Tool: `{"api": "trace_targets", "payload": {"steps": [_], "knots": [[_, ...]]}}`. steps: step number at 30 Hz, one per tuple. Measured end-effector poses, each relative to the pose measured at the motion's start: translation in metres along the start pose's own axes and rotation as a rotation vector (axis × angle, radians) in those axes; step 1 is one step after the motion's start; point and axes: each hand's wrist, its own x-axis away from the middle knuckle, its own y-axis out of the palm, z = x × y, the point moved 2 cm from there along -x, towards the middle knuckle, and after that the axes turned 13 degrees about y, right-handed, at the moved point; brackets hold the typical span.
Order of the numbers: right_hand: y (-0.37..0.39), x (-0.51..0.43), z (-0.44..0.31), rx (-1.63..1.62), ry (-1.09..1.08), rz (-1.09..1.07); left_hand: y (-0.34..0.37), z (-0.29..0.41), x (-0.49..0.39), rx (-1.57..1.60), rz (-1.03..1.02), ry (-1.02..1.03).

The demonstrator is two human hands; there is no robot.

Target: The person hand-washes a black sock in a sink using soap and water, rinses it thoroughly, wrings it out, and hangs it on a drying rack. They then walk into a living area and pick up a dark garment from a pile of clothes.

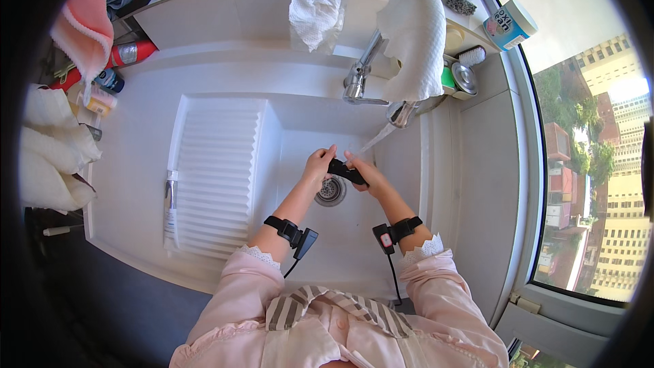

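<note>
Between my two hands stretches a wet black cloth item (347, 171), perhaps a sock, bunched over the sink basin. My left hand (320, 164) grips its left end, thumb raised. The right end is in my right hand (367, 173). Water (377, 139) runs from the chrome faucet (402, 114) at a slant onto the cloth and my right hand. Just below the cloth lies the metal drain strainer (330, 191) in the white sink (311, 138). Part of the faucet is hidden under a draped white paper towel (416, 43).
A ribbed washboard (217, 179) adjoins the basin on the left, with a tube (171, 209) on its edge. Behind stands a pack of paper towels (316, 13). At right are a brush (471, 55), a green soap bar (447, 77), a cleaner tub (510, 24) and a window (582, 163).
</note>
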Motion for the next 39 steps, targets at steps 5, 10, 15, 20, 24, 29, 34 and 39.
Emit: {"api": "trace_targets", "payload": {"steps": [5,10,15,20,24,29,34,39], "knots": [[-0.023,0.006,0.015,-0.226,-0.067,-0.14,-0.022,0.012,-0.003,0.286,-0.193,-0.028],[-0.031,0.0,0.01,-0.48,-0.19,-0.054,-0.039,-0.02,-0.013,0.497,-0.041,-0.057],[0.019,0.011,0.016,-0.043,-0.447,-0.034,-0.018,-0.048,-0.018,0.523,0.05,-0.118],[0.057,0.032,0.015,0.336,-0.621,0.493,0.02,-0.037,-0.008,0.321,0.198,-0.196],[0.014,-0.009,0.005,0.172,-0.397,0.813,0.06,-0.021,0.037,0.226,-0.076,-0.225],[0.059,0.007,0.014,0.285,-0.548,0.729,0.03,-0.029,0.007,0.397,0.117,-0.158],[0.027,-0.015,0.002,0.245,-0.377,0.804,0.052,-0.022,0.042,0.325,0.008,-0.304],[0.059,-0.018,0.02,0.356,-0.536,0.758,0.035,-0.022,0.027,0.535,0.171,-0.279]]}}
